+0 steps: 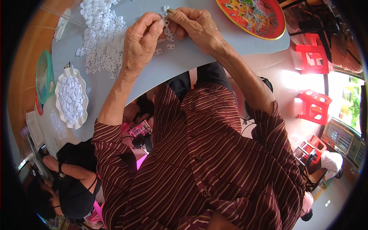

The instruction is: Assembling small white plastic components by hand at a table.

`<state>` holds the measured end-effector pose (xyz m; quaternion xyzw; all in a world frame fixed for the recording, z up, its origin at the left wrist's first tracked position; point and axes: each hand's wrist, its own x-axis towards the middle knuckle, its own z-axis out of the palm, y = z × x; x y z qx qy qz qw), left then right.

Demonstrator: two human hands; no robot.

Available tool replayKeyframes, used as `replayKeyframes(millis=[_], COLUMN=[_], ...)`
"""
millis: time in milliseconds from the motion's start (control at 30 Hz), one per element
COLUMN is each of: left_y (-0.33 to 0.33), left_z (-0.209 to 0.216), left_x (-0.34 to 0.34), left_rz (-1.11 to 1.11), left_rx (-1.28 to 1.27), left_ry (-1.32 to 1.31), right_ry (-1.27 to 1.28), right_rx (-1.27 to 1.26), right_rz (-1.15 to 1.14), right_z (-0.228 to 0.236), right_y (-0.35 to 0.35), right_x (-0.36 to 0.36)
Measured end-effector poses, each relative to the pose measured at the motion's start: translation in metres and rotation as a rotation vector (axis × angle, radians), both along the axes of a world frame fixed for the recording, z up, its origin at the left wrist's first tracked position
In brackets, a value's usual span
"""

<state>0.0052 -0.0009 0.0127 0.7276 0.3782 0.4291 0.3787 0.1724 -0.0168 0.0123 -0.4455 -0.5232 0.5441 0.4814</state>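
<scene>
My left hand and my right hand meet over the light blue-grey table, thumbs and fingers pinched together. Whatever sits between the fingertips is too small to make out. Beneath and beside the fingers lie several small white plastic pieces with holes. A large heap of the same kind of white pieces spreads left of my left hand. Beyond my right hand, a round red tray with a gold rim and flower print holds many small silvery pieces.
On the left stands a white scalloped dish full of white pieces, beside a green mesh basket. A person in black sits at lower left. Red stools stand on the floor at right, with another person farther off.
</scene>
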Motion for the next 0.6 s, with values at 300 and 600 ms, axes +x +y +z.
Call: replayKeyframes(millis=[300, 600], left_y=[-0.002, 0.001], left_z=[-0.002, -0.013], left_x=[0.0, 0.0], left_rz=[-0.017, -0.033], left_rx=[-0.029, -0.019], left_ry=[-0.005, -0.096], right_ry=[0.016, 0.05], right_rx=[0.061, 0.21], right_rz=[-0.022, -0.123], right_z=[-0.011, -0.016], right_y=[-0.002, -0.006], right_x=[0.0, -0.008])
